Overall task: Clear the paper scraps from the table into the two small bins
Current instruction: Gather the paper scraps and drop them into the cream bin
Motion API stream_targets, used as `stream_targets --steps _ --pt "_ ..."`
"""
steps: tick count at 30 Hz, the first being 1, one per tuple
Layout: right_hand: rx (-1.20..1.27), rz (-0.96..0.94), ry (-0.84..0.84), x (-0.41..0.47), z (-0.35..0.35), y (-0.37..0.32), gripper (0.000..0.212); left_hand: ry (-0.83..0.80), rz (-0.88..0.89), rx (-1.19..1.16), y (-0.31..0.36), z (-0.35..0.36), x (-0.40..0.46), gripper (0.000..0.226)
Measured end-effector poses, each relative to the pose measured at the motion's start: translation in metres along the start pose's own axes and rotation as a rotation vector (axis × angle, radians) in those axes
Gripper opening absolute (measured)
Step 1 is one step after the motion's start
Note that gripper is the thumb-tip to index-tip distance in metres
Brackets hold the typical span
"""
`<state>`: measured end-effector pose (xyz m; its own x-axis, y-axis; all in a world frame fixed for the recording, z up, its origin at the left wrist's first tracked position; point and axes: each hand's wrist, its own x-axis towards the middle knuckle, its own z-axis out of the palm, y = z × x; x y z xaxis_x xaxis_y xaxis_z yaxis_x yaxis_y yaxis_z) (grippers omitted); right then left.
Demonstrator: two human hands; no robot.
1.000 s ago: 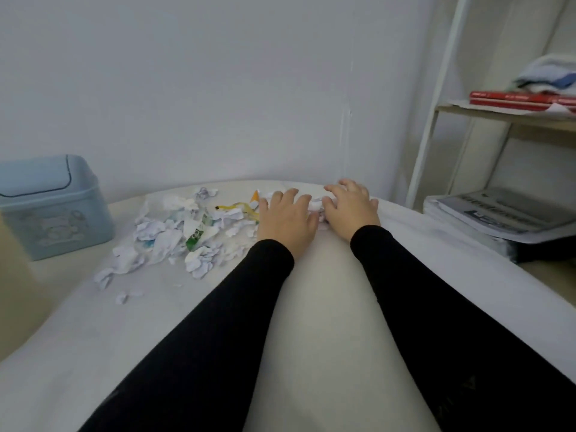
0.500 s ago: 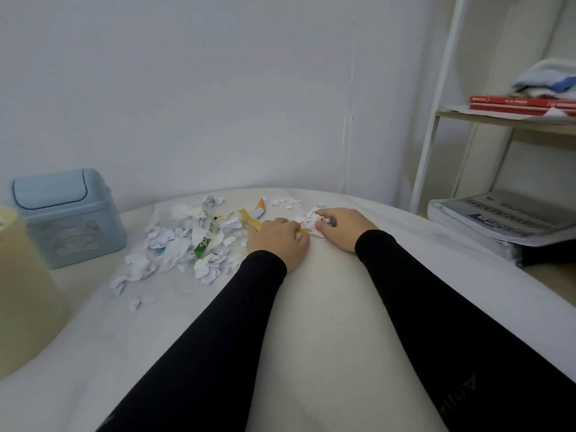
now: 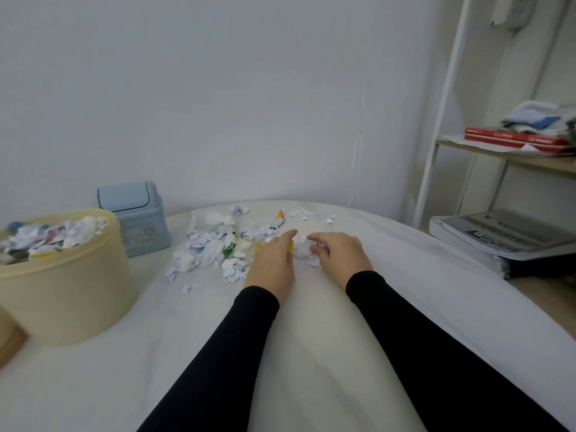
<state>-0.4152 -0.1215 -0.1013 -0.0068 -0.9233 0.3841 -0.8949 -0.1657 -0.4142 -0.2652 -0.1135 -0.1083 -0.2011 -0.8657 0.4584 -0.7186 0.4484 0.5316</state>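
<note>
Hidden and cut-off items, as we find them:

- Cream bin [image 3: 65,285]: left side cut by the frame edge; the scraps heaped inside hide its depth from us.
- Blue bin [image 3: 137,219]: lower left corner hidden behind the cream bin; the print on its front is too blurred for us to read.
- Left hand [image 3: 274,263]: covers part of a yellow scrap [image 3: 290,246]; we cannot tell whether it grips anything.
- Right hand [image 3: 338,252]: fingers curl over white scraps [image 3: 300,249]; grip unclear.
- Stacked papers [image 3: 501,238]: cut at the right edge, text illegible.
- Brown object [image 3: 9,341]: mostly out of frame, unidentifiable.
</note>
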Motion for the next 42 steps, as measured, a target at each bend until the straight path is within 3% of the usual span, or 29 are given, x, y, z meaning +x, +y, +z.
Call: stream_targets --steps 4,9,12,16,18,22,25,27,33,42 --pt "-0.127 -0.057 0.118 -0.017 -0.004 -0.015 0.025 0.111 0.017 0.034 0.001 -0.013 -0.014 0.039" --pt "0.136 -0.067 0.137 -0.028 -0.002 -0.024 0.023 0.151 -0.064 0.28 -0.001 -0.023 -0.031 0.033" --pt "0.24 -0.037 0.077 -0.037 -0.004 -0.028 0.025 0.167 0.037 0.344 0.01 -0.023 -0.034 0.044" --pt "-0.065 -0.037 0.069 -0.039 -0.01 -0.021 0.036 0.054 0.136 0.402 0.031 -0.006 -0.027 0.052" --pt "-0.158 0.044 0.038 -0.038 -0.014 -0.012 0.044 -0.028 0.153 0.377 0.036 0.005 -0.023 0.046" --pt "-0.057 0.138 -0.119 -0.035 -0.012 0.004 0.052 -0.218 0.09 0.261 0.033 0.018 -0.012 0.037" --pt "0.095 0.12 -0.108 -0.033 -0.011 0.005 0.04 -0.23 0.079 0.229 0.029 0.021 -0.005 0.032" --pt "0.118 0.102 -0.077 -0.033 -0.014 0.001 0.031 -0.213 0.058 0.196 0.023 0.022 -0.001 0.028" --pt "0.13 0.112 -0.021 -0.033 -0.016 -0.001 0.034 -0.124 -0.03 0.14 0.017 0.016 0.0 0.036" --pt "0.437 0.238 0.163 -0.047 -0.025 -0.006 0.022 0.053 -0.11 -0.114 0.023 -0.008 -0.022 0.031"
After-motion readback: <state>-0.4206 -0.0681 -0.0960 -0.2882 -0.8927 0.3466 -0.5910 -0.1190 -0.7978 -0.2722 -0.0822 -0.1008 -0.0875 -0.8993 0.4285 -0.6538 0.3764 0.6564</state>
